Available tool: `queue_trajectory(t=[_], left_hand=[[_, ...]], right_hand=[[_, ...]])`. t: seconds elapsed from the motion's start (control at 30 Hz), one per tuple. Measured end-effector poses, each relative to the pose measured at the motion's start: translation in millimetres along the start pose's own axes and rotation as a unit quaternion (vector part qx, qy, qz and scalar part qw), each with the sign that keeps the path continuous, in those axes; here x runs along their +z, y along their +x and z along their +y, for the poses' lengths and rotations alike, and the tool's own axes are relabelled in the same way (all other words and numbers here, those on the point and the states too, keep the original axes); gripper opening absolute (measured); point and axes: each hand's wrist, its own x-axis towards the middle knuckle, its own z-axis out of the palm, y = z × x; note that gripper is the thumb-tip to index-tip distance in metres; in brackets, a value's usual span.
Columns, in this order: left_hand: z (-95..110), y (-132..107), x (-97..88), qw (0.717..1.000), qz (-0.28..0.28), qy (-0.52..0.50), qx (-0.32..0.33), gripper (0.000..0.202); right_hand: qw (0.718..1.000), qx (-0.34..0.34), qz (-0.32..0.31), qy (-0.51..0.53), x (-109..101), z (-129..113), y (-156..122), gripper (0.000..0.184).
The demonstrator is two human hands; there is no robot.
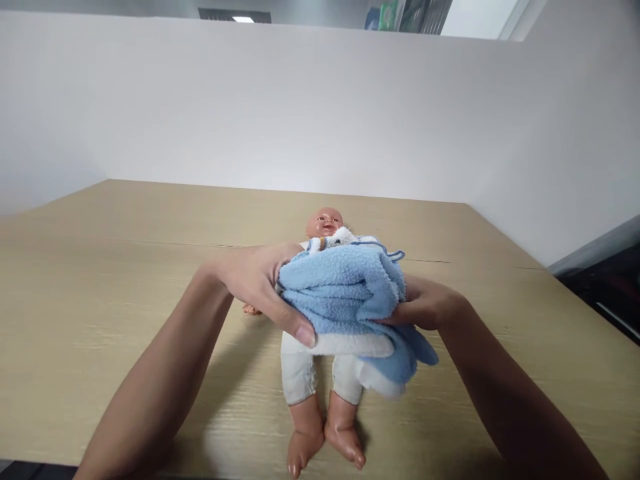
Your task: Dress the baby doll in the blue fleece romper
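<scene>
A bunched blue fleecy baby garment (pixel 340 283) with white trim is held up over the torso of a baby doll (pixel 299 377). My left hand (pixel 263 283) grips its left side, thumb along the white edge and the other fingers hidden behind or inside the cloth. On the right side my right hand (pixel 425 303) is closed on the same garment, its fingertips tucked into the folds. The doll lies on its back, head at the far end and bare feet toward me. White cloth covers its legs down to the calves. The garment hides most of its body and arms.
The doll rests on a light wooden table (pixel 125 280). Behind the table stands a white partition (pixel 300 107), with another on the right. A dark object (pixel 607 277) is beyond the right edge. Shelf-like items show above the partition.
</scene>
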Motion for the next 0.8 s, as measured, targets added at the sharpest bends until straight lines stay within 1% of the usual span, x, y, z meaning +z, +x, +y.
queue_trajectory(t=[0.1,0.13,0.17,0.2,0.23,0.3,0.33,0.37,0.4,0.47,0.53,0.6,0.67,0.7,0.8], left_hand=[[3,-5,9.3,0.998,-0.024,-0.037,-0.037,0.041],[4,-9,14.2,0.997,-0.021,-0.057,-0.049,0.039],[5,-12,20.3,0.995,-0.009,-0.080,-0.059,0.040],[6,-17,27.8,0.992,0.013,-0.103,-0.066,0.041],[7,-22,36.9,0.989,0.043,-0.125,-0.067,0.044],[11,-33,60.1,0.980,0.111,-0.155,-0.061,0.047],[13,-40,74.1,0.975,0.144,-0.161,-0.060,0.048],[16,-46,89.2,0.969,0.177,-0.162,-0.062,0.049],[18,-53,105.3,0.962,0.209,-0.158,-0.071,0.048],[22,-65,137.9,0.944,0.270,-0.158,-0.105,0.042],[24,-75,167.8,0.919,0.323,-0.163,-0.154,0.035],[23,-82,191.6,0.893,0.364,-0.153,-0.217,0.033],[21,-84,208.3,0.869,0.395,-0.130,-0.268,0.038],[19,-84,214.4,0.860,0.409,-0.119,-0.282,0.041],[10,-82,226.1,0.853,0.422,-0.108,-0.289,0.047]], right_hand=[[0.997,0.001,-0.070,0.026,1,-3,-1,0.049],[0.997,-0.007,-0.077,0.027,3,-5,-1,0.053],[0.998,-0.016,-0.063,0.018,6,-7,-2,0.055],[0.999,-0.026,-0.026,-0.001,10,-10,-4,0.055],[0.999,-0.034,0.029,-0.027,17,-13,-6,0.053],[0.985,-0.041,0.151,-0.075,34,-19,-10,0.048],[0.976,-0.039,0.196,-0.091,45,-22,-13,0.043],[0.968,-0.036,0.225,-0.101,57,-25,-16,0.036],[0.964,-0.030,0.242,-0.107,69,-27,-18,0.029],[0.961,-0.016,0.251,-0.115,92,-28,-22,0.014],[0.957,0.001,0.261,-0.128,112,-23,-25,0.007],[0.949,0.031,0.275,-0.149,126,-14,-26,0.006],[0.942,0.062,0.286,-0.166,136,-3,-26,0.009],[0.938,0.074,0.291,-0.173,139,3,-26,0.011],[0.930,0.099,0.301,-0.185,147,16,-25,0.018]])
